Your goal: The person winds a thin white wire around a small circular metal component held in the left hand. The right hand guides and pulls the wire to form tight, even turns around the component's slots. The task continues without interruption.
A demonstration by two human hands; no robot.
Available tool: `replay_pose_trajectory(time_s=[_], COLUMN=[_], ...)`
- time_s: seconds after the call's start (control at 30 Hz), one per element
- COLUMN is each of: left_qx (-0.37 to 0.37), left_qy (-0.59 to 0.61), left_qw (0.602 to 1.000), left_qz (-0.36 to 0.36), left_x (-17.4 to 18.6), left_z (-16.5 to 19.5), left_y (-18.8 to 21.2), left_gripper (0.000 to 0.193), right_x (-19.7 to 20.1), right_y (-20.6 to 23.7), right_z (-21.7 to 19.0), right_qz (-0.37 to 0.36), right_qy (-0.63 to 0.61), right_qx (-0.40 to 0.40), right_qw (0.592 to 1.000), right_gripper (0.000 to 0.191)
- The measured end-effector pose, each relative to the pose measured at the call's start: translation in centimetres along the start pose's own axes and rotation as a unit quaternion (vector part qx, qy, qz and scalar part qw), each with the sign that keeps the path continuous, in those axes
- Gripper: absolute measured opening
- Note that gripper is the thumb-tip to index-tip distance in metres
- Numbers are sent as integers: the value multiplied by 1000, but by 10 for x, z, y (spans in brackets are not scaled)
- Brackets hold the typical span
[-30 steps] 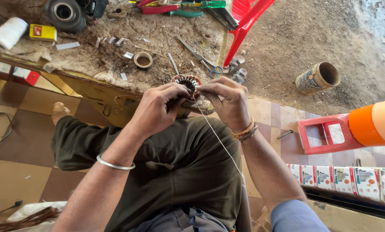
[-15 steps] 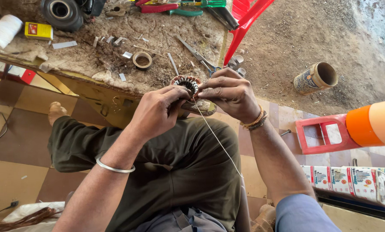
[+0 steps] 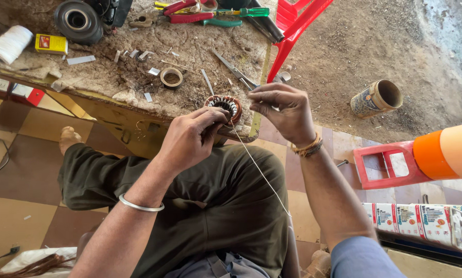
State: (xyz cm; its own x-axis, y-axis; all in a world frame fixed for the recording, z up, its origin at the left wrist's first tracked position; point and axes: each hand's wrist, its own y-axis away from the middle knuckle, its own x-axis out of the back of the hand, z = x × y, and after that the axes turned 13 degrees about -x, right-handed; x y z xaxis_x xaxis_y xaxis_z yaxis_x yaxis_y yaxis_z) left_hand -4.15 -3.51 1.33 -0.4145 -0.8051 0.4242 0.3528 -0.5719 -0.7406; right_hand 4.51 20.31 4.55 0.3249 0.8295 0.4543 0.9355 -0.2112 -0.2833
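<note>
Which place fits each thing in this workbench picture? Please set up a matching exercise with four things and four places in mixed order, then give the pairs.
Things
1. wound coil
2. roll of tape
3. open tin can
4. white thread spool

Places
A. on the dirt ground, lying on its side
B. far left edge of the bench
C. under the left hand's fingers
D. on the bench, beyond the left hand

Pairs: 1-C, 2-D, 3-A, 4-B

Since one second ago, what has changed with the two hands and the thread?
The right hand has lifted up and away from the copper-wound stator, drawing the pale thread taut. The left hand still holds the stator at the workbench edge. The tools on the bench stayed put.
</note>
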Motion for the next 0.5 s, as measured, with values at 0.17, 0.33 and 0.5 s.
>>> replay_pose_trajectory(time_s=[0.17,0.33,0.5], left_qx=[-5,6,8], left_qy=[12,13,16], left_qw=[1000,1000,1000], left_qz=[11,-2,3], left_x=[0,0,0], left_z=[-3,-4,-5], left_y=[3,3,3], left_gripper=[20,20,20], right_x=[-21,-32,-39], right_y=[11,15,16], right_z=[19,28,27], right_qz=[-1,47,85], right_qy=[-87,-88,-57], right_qx=[-35,-57,-59], right_qw=[996,993,993], right_gripper=[23,22,22])
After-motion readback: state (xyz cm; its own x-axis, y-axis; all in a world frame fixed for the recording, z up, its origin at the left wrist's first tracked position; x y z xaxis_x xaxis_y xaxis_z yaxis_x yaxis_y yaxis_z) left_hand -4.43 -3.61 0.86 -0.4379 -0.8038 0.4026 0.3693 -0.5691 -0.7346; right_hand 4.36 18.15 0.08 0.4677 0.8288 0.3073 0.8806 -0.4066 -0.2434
